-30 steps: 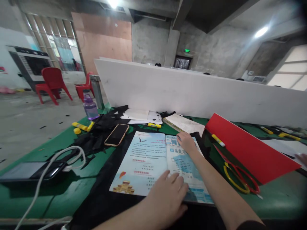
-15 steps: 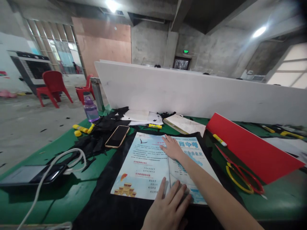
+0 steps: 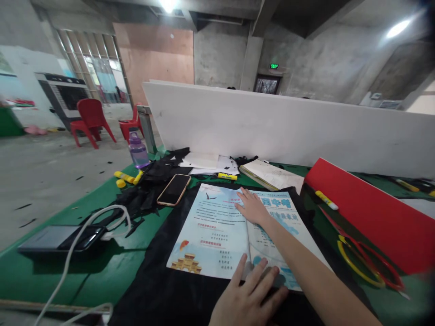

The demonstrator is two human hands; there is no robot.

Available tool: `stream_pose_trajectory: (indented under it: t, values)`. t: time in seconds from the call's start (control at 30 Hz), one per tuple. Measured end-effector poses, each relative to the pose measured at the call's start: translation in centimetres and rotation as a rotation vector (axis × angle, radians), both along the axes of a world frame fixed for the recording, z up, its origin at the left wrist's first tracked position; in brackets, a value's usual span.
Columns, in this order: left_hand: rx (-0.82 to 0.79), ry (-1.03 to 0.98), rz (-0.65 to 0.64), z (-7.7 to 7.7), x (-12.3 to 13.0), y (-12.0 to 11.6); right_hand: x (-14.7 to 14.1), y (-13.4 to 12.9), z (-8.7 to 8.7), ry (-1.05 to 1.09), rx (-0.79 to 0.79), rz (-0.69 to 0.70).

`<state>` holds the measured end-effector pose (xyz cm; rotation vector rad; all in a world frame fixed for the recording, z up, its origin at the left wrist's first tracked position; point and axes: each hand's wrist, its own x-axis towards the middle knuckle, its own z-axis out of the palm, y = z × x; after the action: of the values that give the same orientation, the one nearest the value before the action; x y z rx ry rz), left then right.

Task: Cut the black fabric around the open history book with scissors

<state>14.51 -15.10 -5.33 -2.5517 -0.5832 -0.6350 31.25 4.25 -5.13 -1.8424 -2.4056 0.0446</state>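
A printed paper cover [image 3: 210, 231] with a fold down its middle lies spread on a black cloth [image 3: 149, 280]. Pale blue, it carries printed characters and a golden gate picture. My right hand [image 3: 252, 207] rests palm down near the top of the fold, fingers spread. Close to the bottom edge, my left hand [image 3: 249, 290] lies over the lower end of the fold with its fingers apart. Both touch the paper and neither grips anything. Whether a book lies under the cover is hidden. Right of the cloth are scissors [image 3: 362, 258] with yellow and red handles.
A phone [image 3: 174, 189], black scraps [image 3: 152, 179], a glue stick [image 3: 227, 176] and a purple bottle [image 3: 138, 151] stand or lie beyond the paper. A power bank [image 3: 64, 240] with a white cable is at left. A red board [image 3: 360, 217] and white partition [image 3: 272, 122] border the workspace.
The view has turned slightly left, so everything sits farther right in the picture. Both hands stay on the paper in nearly the same places.
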Motion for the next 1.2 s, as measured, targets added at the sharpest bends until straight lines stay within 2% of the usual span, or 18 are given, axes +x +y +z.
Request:
stream_pose_trajectory:
  t: [0.13, 0.23, 0.3, 0.37, 0.43, 0.5, 0.6, 0.7, 0.87, 1.03, 1.1, 1.2]
  values:
    - [-0.019, -0.166, -0.021, 0.5, -0.8, -0.6, 0.0, -0.2, 0.0, 0.0, 0.012, 0.003]
    - [-0.164, -0.252, 0.047, 2.0, -3.7, -1.1, 0.1, -0.1, 0.0, 0.004, 0.028, 0.011]
    - [-0.25, -0.339, 0.284, 2.8, -6.8, -1.0, 0.2, -0.1, 0.0, 0.002, 0.03, 0.016]
    - [-0.307, -0.391, 0.532, 2.8, -10.2, -0.7, 0.2, 0.0, 0.1, 0.0, 0.024, 0.027]
    - [-0.342, -0.389, 0.716, 2.0, -13.3, -0.2, 0.3, 0.0, 0.3, -0.004, 0.016, 0.033]
    - [-0.356, -0.339, 0.791, 0.7, -15.7, 0.1, 0.3, 0.0, 0.5, -0.007, 0.01, 0.033]
    - [-0.297, -0.255, 0.812, -1.3, -17.4, 0.2, 0.3, -0.1, 0.6, -0.012, 0.01, 0.036]
    - [-0.227, -0.17, 0.816, -2.3, -17.6, -0.1, 0.2, -0.1, 0.5, -0.021, 0.013, 0.031]
    - [-0.206, -0.137, 0.849, -2.2, -17.5, -0.3, 0.3, 0.1, 0.3, -0.012, 0.019, 0.023]
    - [-0.223, -0.181, 0.862, -2.3, -18.5, -1.0, 0.3, -0.1, 0.2, 0.039, 0.043, 0.038]
    - [-0.239, -0.208, 0.851, -2.5, -18.6, -1.5, 0.1, -0.7, 0.6, 0.112, 0.168, 0.045]
    - [-0.267, -0.292, 0.803, -2.4, -18.2, -2.5, -0.4, -2.4, 2.5, 0.247, 0.529, 0.037]
